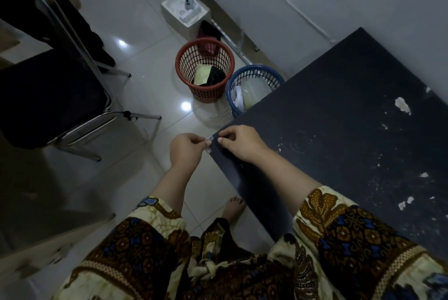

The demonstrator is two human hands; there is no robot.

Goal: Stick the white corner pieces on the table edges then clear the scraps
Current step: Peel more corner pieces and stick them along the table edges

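A small white, partly see-through corner piece (209, 142) sits against the near left corner of the dark table (339, 117). My left hand (186, 149) pinches its left side from off the table. My right hand (238, 143) rests on the tabletop and pinches the piece from the right with fingertips. Small white scraps (403, 105) lie scattered over the right part of the tabletop, with a few more scraps (405, 202) nearer to me.
A red mesh basket (204, 69) and a blue mesh basket (252, 87), both holding waste, stand on the tiled floor just beyond the table corner. A dark chair (55, 96) with metal legs stands at the left. A white box (185, 9) sits by the wall.
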